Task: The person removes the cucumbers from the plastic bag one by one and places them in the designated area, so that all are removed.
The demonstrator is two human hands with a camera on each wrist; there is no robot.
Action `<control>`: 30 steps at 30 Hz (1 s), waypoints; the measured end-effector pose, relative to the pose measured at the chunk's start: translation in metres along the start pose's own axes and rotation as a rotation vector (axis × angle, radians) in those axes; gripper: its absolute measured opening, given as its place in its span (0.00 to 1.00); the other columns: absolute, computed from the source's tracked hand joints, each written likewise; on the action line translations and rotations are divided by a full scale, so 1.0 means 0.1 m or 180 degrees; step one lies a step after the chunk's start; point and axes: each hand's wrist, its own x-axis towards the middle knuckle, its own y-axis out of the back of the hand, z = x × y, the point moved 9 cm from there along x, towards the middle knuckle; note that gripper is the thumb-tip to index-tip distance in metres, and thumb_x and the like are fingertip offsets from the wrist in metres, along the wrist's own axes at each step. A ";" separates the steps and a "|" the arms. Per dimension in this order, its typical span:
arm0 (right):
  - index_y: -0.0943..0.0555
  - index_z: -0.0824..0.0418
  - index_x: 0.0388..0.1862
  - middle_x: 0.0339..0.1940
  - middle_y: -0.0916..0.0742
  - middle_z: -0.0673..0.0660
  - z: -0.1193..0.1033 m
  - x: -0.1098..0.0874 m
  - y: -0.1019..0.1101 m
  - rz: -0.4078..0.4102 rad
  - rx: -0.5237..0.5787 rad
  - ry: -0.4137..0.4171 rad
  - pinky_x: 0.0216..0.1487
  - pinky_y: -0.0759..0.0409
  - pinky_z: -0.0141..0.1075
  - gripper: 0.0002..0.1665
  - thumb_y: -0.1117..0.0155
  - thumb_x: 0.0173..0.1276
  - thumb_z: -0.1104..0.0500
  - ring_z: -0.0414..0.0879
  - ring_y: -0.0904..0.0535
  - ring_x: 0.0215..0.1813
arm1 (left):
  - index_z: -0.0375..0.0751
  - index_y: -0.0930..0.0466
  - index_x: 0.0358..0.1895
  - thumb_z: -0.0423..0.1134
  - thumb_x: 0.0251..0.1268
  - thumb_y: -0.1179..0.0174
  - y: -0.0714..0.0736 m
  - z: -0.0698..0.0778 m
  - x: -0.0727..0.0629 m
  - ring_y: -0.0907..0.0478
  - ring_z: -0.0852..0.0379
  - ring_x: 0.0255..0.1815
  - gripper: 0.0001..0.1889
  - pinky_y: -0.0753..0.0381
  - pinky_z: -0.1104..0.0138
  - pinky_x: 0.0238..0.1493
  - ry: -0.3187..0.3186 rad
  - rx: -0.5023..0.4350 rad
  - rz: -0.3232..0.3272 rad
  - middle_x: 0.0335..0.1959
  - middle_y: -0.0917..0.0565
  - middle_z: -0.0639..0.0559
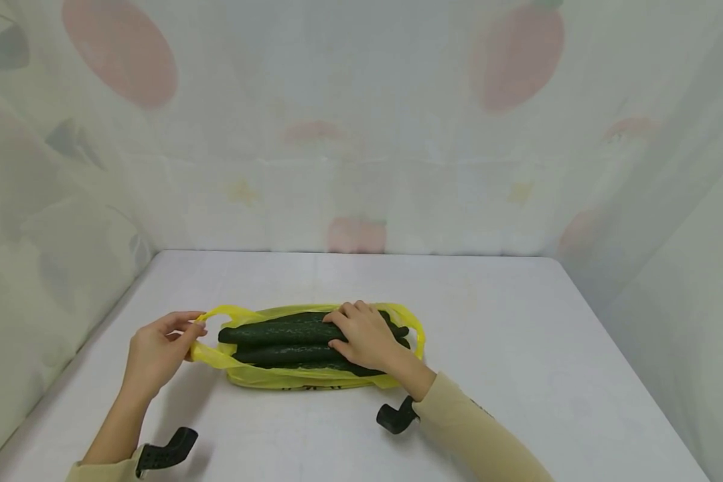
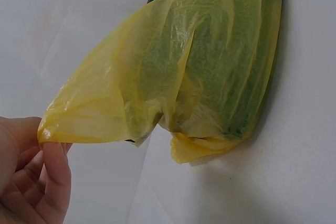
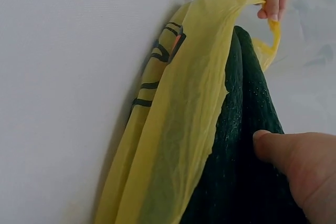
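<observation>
Several long dark-green cucumbers (image 1: 277,333) lie side by side in a yellow plastic bag (image 1: 277,380), its mouth facing up. My left hand (image 1: 159,351) pinches the bag's left handle (image 2: 79,124) between thumb and fingers and holds it stretched out to the left. Over the right part of the cucumbers, my right hand (image 1: 367,335) grips one, thumb on the near side and fingers across the far side. In the right wrist view that thumb presses on a cucumber (image 3: 254,93); the other fingers are hidden there. The bag's right handle (image 1: 420,338) loops loosely beyond the cucumber ends.
Everything lies on a white table (image 1: 488,335). Pale curtains (image 1: 361,134) with faded fruit prints hang behind the table and at both sides. A black wrist mount (image 1: 169,450) sticks out from the left sleeve, another mount (image 1: 396,416) from the right sleeve.
</observation>
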 end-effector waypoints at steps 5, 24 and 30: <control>0.25 0.52 0.54 0.43 0.20 0.52 -0.03 0.01 0.03 0.0026 -0.0067 0.0063 0.44 0.23 0.36 0.22 0.38 0.63 0.48 0.45 0.23 0.41 | 0.38 0.21 0.48 0.40 0.66 0.46 -0.02 -0.01 0.00 0.21 0.69 0.23 0.13 0.20 0.72 0.19 -0.0002 -0.0038 0.0005 0.32 0.16 0.45; 0.25 0.51 0.55 0.45 0.20 0.51 -0.02 0.01 0.32 0.0049 -0.0209 0.0074 0.36 0.22 0.34 0.22 0.39 0.64 0.47 0.44 0.23 0.40 | 0.39 0.20 0.48 0.40 0.65 0.45 -0.02 0.00 0.01 0.22 0.69 0.22 0.12 0.20 0.71 0.19 -0.0013 0.0026 0.0025 0.32 0.17 0.44; 0.25 0.52 0.54 0.44 0.20 0.51 0.03 -0.01 0.46 0.0178 -0.0083 0.0137 0.34 0.23 0.33 0.22 0.38 0.63 0.49 0.44 0.23 0.39 | 0.39 0.20 0.48 0.41 0.65 0.45 -0.02 0.00 0.02 0.22 0.68 0.22 0.13 0.19 0.70 0.20 0.0005 0.0015 0.0021 0.32 0.17 0.44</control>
